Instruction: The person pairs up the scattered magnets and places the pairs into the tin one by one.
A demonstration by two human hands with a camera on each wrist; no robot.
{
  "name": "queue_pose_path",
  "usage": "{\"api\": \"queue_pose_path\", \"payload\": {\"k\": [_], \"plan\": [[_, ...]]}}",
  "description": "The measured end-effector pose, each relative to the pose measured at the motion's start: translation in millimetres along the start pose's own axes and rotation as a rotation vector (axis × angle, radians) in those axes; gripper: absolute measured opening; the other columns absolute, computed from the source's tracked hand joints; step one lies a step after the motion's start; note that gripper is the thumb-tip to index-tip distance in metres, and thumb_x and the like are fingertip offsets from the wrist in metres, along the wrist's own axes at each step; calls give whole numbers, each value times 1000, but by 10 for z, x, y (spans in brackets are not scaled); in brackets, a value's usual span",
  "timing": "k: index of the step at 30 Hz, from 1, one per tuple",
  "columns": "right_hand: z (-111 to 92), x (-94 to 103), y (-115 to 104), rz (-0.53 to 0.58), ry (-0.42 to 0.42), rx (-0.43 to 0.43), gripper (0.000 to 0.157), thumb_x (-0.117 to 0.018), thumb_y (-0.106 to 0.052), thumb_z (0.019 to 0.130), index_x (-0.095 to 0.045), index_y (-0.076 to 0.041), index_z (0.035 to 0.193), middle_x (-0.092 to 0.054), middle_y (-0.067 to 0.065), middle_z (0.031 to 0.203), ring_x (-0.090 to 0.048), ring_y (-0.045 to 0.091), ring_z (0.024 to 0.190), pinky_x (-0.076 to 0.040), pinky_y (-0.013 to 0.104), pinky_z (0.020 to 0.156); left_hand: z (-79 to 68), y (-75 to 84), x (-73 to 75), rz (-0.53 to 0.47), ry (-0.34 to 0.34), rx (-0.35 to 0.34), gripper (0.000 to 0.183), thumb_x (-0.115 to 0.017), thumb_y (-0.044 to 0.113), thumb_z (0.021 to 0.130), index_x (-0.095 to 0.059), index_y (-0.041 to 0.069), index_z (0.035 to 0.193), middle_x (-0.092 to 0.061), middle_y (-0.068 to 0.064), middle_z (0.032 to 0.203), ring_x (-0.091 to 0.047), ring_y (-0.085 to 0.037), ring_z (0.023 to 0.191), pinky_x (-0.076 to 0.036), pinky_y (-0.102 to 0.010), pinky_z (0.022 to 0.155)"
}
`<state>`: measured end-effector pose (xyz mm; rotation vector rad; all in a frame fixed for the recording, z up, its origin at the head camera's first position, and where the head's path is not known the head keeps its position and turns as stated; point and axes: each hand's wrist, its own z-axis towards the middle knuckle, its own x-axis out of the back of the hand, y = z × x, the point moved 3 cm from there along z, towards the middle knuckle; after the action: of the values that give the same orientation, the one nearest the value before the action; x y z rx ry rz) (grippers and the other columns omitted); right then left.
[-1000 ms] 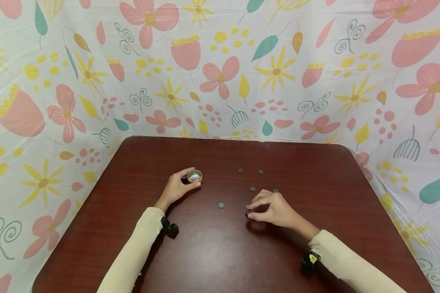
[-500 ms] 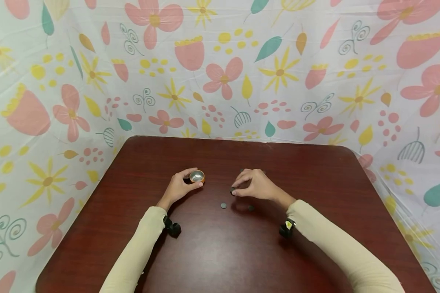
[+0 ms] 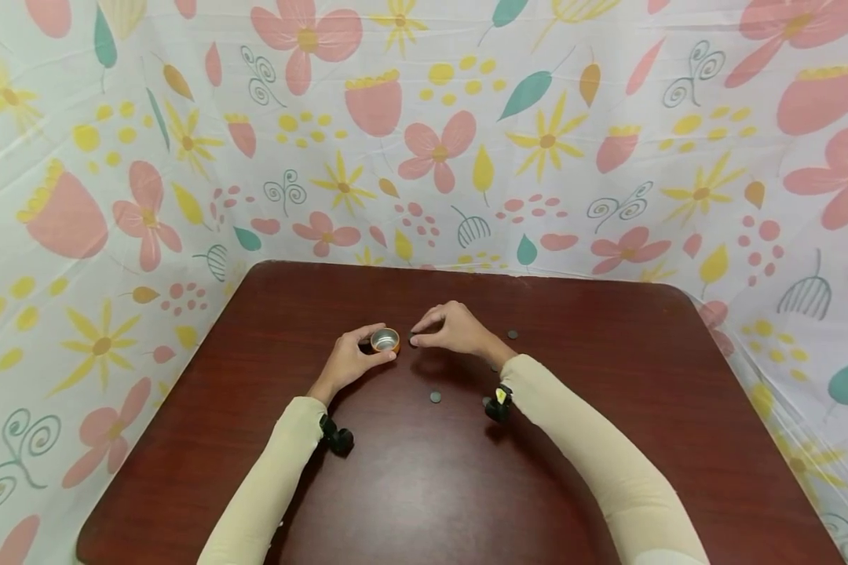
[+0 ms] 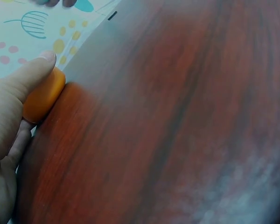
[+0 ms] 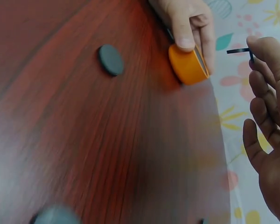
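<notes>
My left hand (image 3: 342, 359) holds a small round orange tin (image 5: 187, 67) by its sides, thumb in front and fingers behind. Its silvery inside faces up in the head view. Just right of the tin, my right hand (image 3: 458, 329) pinches thin dark discs (image 5: 238, 50) between thumb and fingertip. Two of them show edge-on in the right wrist view, meeting at an angle, while the other fingers curl loosely. A grey disc (image 3: 435, 397) lies flat on the table in front of both hands.
More dark discs lie on the table: one at the right (image 3: 512, 335), another beside the right wrist's camera (image 3: 487, 402), partly hidden. The brown wooden table (image 3: 396, 486) meets a flower-printed cloth (image 3: 424, 94) at its back edge.
My right hand has moved left and away from me, carrying dark discs from the right-hand group to beside the tin. The left hand keeps its hold on the tin.
</notes>
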<state>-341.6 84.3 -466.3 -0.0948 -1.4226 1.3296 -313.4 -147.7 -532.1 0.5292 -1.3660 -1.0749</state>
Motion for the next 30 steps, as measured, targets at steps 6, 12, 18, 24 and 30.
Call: {"api": "queue_pose_path", "payload": {"k": [6, 12, 18, 24, 30], "plan": [[199, -165, 46, 43, 6, 1, 23, -76, -37, 82, -78, -18, 95, -71, -7, 92, -65, 12, 84, -53, 31, 69, 28, -5, -27, -7, -4, -5, 69, -79, 42, 77, -55, 16, 136, -62, 7, 121, -60, -13, 104, -51, -38, 86], [272, -321, 135, 56, 18, -49, 19, -76, -33, 82, -78, -21, 96, -71, -8, 91, -64, 12, 81, -51, 29, 65, 21, 2, -38, -17, -1, -6, 69, -79, 40, 77, -55, 13, 137, -62, 7, 121, -60, -12, 103, -51, -36, 85], [298, -418, 203, 53, 32, -67, 18, -77, -31, 82, -78, -19, 96, -69, -9, 86, -60, 16, 74, -45, 29, 59, 11, -4, -29, -21, -3, -5, 70, -79, 41, 77, -54, 15, 137, -61, 8, 123, -59, -11, 105, -51, -36, 87], [310, -476, 244, 31, 23, -92, 20, -77, -33, 82, -79, -20, 96, -68, -10, 83, -57, 15, 67, -43, 27, 54, 2, -13, -17, -21, 3, -9, 70, -79, 42, 77, -55, 14, 136, -63, 9, 119, -60, -9, 102, -52, -34, 85], [335, -503, 240, 39, 23, -91, 21, -77, -30, 82, -78, -16, 98, -69, -9, 85, -58, 15, 68, -42, 27, 54, 10, -29, 9, -21, 12, -17, 71, -79, 42, 77, -55, 13, 136, -63, 6, 122, -60, -11, 103, -51, -36, 86]]}}
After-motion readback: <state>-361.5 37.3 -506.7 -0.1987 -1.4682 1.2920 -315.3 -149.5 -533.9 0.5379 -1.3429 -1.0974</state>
